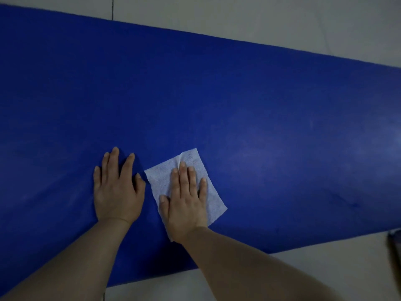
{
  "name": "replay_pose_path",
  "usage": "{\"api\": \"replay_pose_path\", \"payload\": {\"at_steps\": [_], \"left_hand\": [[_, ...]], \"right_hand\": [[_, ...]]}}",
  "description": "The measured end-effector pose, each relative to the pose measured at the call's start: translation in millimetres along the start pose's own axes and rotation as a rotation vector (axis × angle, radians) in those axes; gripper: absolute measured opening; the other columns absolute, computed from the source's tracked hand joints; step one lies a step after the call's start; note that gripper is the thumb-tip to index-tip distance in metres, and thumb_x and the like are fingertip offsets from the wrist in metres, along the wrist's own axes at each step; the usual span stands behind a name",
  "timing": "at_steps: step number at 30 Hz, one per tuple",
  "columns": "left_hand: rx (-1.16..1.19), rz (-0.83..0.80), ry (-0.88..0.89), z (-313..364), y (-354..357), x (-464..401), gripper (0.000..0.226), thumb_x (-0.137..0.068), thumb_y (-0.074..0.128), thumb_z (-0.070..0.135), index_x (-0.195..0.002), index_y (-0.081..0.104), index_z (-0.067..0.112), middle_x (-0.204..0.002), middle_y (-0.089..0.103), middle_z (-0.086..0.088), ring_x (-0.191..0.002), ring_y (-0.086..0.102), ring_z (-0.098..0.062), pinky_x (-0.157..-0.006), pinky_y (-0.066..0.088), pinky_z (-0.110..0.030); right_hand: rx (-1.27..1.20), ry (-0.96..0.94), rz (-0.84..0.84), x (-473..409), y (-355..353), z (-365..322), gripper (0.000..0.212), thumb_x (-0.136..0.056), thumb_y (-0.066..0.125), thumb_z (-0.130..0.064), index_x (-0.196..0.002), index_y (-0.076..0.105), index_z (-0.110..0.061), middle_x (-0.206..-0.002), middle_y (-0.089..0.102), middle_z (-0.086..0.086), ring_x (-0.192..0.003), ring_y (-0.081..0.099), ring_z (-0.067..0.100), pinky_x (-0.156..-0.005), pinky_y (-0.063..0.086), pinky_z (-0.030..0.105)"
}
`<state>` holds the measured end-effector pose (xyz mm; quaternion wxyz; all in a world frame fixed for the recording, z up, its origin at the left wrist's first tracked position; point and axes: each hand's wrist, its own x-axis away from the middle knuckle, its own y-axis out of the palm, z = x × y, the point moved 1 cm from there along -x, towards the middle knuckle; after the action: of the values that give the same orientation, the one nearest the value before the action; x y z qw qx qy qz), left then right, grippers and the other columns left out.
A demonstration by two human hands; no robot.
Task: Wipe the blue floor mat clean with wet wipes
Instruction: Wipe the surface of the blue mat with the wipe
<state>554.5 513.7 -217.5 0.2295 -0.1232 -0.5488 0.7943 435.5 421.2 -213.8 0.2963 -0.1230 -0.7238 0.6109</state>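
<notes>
The blue floor mat [217,94] stretches across nearly the whole view, lying flat on a pale floor. A white wet wipe [161,178] is spread flat on the mat near its front edge. My right hand [185,198] presses down on the wipe with straight fingers, covering its middle and near corner. My left hand [117,187] lies flat on the bare mat just left of the wipe, fingers spread, touching only the mat.
Pale grey tiled floor [282,18] shows beyond the mat's far edge and along its near edge at the bottom right. A dark, blurred object [395,246] sits at the right border on the floor.
</notes>
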Motion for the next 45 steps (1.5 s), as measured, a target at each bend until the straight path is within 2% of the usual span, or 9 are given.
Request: {"api": "replay_pose_path", "payload": {"at_steps": [4, 9, 14, 19, 24, 28, 37, 40, 45], "left_hand": [[0.002, -0.017, -0.006, 0, -1, -1, 0.051, -0.092, 0.055, 0.017, -0.141, 0.044, 0.009, -0.156, 0.024, -0.016, -0.145, 0.017, -0.030, -0.117, 0.012, -0.049], [-0.001, -0.035, -0.021, 1, -1, -1, 0.051, -0.092, 0.054, 0.019, -0.141, 0.044, 0.011, -0.155, 0.025, -0.015, -0.145, 0.018, -0.029, -0.116, 0.011, -0.047], [-0.024, -0.182, -0.032, 7, -20, -6, 0.051, -0.097, 0.047, 0.022, -0.147, 0.035, 0.016, -0.159, 0.015, -0.010, -0.147, 0.009, -0.024, -0.119, 0.009, -0.042], [-0.011, -0.477, -0.170, 25, -55, -20, 0.048, -0.099, 0.040, 0.022, -0.147, 0.033, 0.020, -0.160, 0.007, 0.000, -0.144, 0.017, -0.020, -0.109, 0.033, -0.037], [0.029, -0.621, -0.108, 38, -82, -14, 0.018, -0.095, 0.042, 0.017, -0.094, 0.060, 0.018, -0.111, 0.057, -0.002, -0.078, 0.052, -0.015, -0.064, 0.041, -0.029], [-0.016, -0.651, -0.091, 43, -109, 11, 0.037, -0.100, 0.041, 0.023, -0.137, 0.048, 0.019, -0.145, 0.039, 0.001, -0.120, 0.048, -0.018, -0.090, 0.042, -0.028], [-0.047, -0.605, -0.051, 24, -79, 8, 0.051, -0.099, 0.042, 0.024, -0.149, 0.031, 0.025, -0.161, 0.001, 0.002, -0.140, 0.029, -0.019, -0.101, 0.040, -0.032], [-0.054, -0.518, 0.008, 16, -46, 29, 0.055, -0.101, 0.039, 0.027, -0.152, 0.019, 0.023, -0.161, -0.011, -0.001, -0.148, -0.002, -0.018, -0.119, 0.013, -0.036], [-0.056, -0.232, 0.204, -16, -11, 49, 0.050, -0.099, 0.044, 0.032, -0.147, 0.037, 0.019, -0.160, 0.008, -0.007, -0.146, 0.008, -0.018, -0.116, 0.010, -0.038]], "right_hand": [[-0.035, -0.026, -0.018, 0, -2, 1, 0.066, -0.098, 0.012, -0.049, -0.149, -0.007, -0.011, -0.157, -0.021, 0.005, -0.141, -0.028, 0.019, -0.112, -0.018, 0.049], [-0.034, 0.005, -0.014, -2, 0, -1, 0.066, -0.097, 0.021, -0.047, -0.149, 0.012, -0.008, -0.159, 0.004, 0.010, -0.146, -0.003, 0.024, -0.114, 0.000, 0.051], [-0.053, -0.032, -0.208, -2, -18, 2, 0.064, -0.099, 0.009, -0.046, -0.141, -0.029, -0.015, -0.148, -0.041, 0.002, -0.136, -0.039, 0.019, -0.111, -0.024, 0.048], [-0.101, -0.025, -0.368, -6, -40, 4, 0.067, -0.100, 0.012, -0.048, -0.144, -0.027, -0.016, -0.152, -0.036, 0.001, -0.139, -0.033, 0.018, -0.113, -0.019, 0.047], [-0.253, -0.013, -0.356, 1, -76, 10, 0.057, -0.101, 0.029, -0.036, -0.152, 0.007, -0.020, -0.160, -0.013, -0.001, -0.146, -0.014, 0.019, -0.117, -0.009, 0.046], [-0.232, 0.007, -0.399, 18, -88, 24, 0.063, -0.102, 0.031, -0.031, -0.153, -0.004, -0.022, -0.159, -0.016, 0.000, -0.146, -0.015, 0.020, -0.118, -0.006, 0.042], [-0.188, -0.069, -0.321, 1, -70, 27, 0.064, -0.101, 0.029, -0.033, -0.153, -0.006, -0.023, -0.158, -0.020, -0.003, -0.145, -0.017, 0.017, -0.117, -0.008, 0.039], [-0.172, -0.091, -0.300, -5, -47, 13, 0.066, -0.101, 0.027, -0.044, -0.152, -0.010, -0.023, -0.156, -0.026, -0.003, -0.143, -0.024, 0.016, -0.116, -0.013, 0.041], [-0.096, -0.051, -0.092, -2, -12, 5, 0.066, -0.086, -0.008, -0.057, -0.142, -0.023, -0.026, -0.149, -0.033, -0.007, -0.140, -0.028, 0.012, -0.113, -0.021, 0.040]]}}
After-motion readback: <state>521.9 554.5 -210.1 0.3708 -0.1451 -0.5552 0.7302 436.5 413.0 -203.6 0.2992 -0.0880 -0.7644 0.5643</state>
